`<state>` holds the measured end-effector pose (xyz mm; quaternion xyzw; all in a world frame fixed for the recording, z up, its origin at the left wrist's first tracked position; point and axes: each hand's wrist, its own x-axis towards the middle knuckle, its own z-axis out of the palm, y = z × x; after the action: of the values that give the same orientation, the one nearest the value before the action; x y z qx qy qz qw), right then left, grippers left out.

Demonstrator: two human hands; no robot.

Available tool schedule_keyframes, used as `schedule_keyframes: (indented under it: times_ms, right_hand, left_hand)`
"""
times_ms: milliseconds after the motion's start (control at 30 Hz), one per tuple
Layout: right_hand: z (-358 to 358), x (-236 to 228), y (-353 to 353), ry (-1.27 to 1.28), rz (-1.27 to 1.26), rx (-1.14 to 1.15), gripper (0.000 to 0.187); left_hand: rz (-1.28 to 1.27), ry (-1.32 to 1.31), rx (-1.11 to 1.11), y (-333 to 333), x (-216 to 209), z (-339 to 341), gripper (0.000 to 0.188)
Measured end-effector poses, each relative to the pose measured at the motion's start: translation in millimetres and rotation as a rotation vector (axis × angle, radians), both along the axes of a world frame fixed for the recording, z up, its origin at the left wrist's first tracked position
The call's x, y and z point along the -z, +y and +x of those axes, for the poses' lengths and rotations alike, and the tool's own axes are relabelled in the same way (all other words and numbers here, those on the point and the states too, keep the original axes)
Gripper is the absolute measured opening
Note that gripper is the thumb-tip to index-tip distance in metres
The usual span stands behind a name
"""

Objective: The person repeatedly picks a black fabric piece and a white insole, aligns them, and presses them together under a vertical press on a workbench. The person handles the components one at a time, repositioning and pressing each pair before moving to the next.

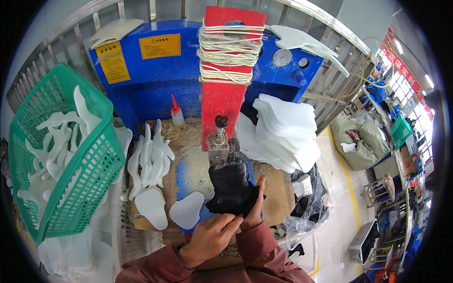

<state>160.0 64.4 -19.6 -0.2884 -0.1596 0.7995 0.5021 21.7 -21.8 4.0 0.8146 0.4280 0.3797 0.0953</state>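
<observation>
A glossy black piece of soft-looking material (230,183) lies under the metal head (218,150) of a red press arm (226,94). My left hand (210,239) pinches its near edge with curled fingers. Against its lower right side rests my right hand (254,210), one digit stretched up along the edge and the others partly hidden by the piece. Two flat white shaped pieces, one (187,210) close to my left hand and another (151,208) farther left, lie on the worktop. The underside of the black piece is hidden.
A green basket (78,188) of white curved pieces stands left. Beside it are more white pieces (150,158) and a red-tipped bottle (176,112). A white stack (285,132) stands right, above a plastic bag (316,203). The blue machine body (165,70) closes off the back.
</observation>
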Motion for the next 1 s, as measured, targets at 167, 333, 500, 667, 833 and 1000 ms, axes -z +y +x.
schedule_keyframes:
  times_ms: [167,333,500,667,833,1000]
  right_hand:
    - [2,3,8,0.11,-0.012,0.018,0.1]
    - [-1,0,15,0.128,-0.014,0.05,0.1]
    - [-17,6,31,0.306,-0.013,-0.065,0.095]
    - [-41,25,33,0.378,0.02,-0.181,0.09]
    - [-28,30,19,0.462,0.052,-0.254,0.093]
    - [-6,21,15,0.458,0.03,-0.154,0.1]
  left_hand:
    - [-0.024,-0.028,0.016,9,0,2,0.039]
    - [-0.019,-0.026,0.007,18,1,3,0.036]
    - [0.001,0.008,-0.053,25,4,-5,0.034]
    - [-0.043,0.007,-0.112,15,3,-21,0.032]
    - [-0.022,0.005,-0.078,6,4,-12,0.032]
    - [-0.04,-0.038,-0.011,8,3,3,0.034]
